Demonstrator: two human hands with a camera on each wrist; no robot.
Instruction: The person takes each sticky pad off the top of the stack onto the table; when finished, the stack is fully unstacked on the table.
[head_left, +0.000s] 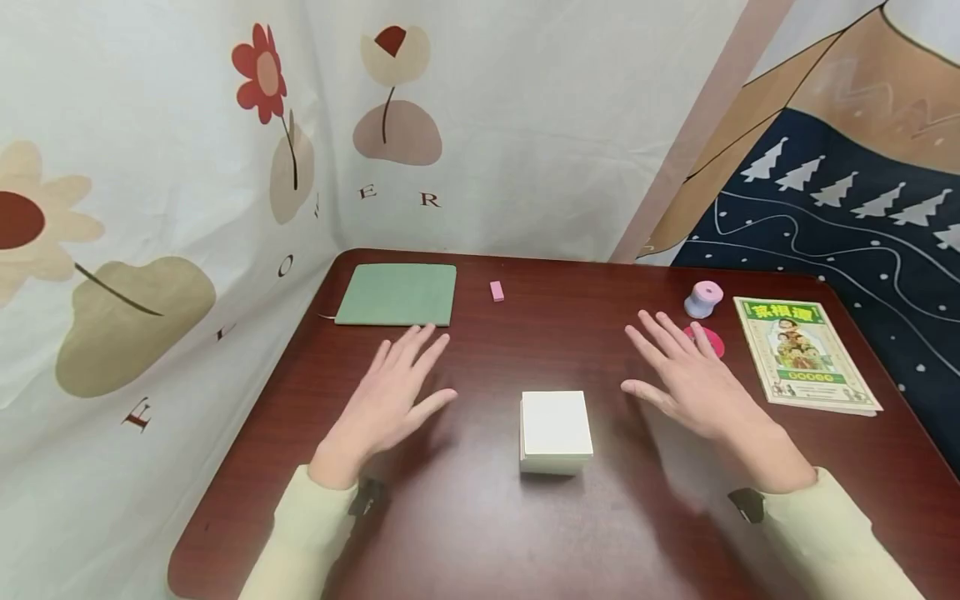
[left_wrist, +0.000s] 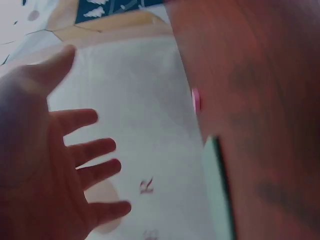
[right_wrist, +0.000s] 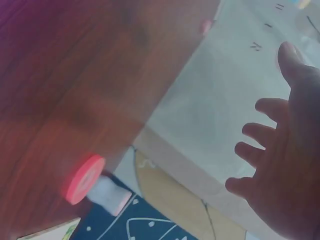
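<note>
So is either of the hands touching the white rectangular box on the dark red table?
No, the left hand and right hand are open on either side of the white rectangular box, clear of it.

Dark red-brown table, white box, green pad, pink eraser, lilac spool, pink disc, green-bordered booklet, flower-patterned white cloth, navy cloth with white trees.
</note>
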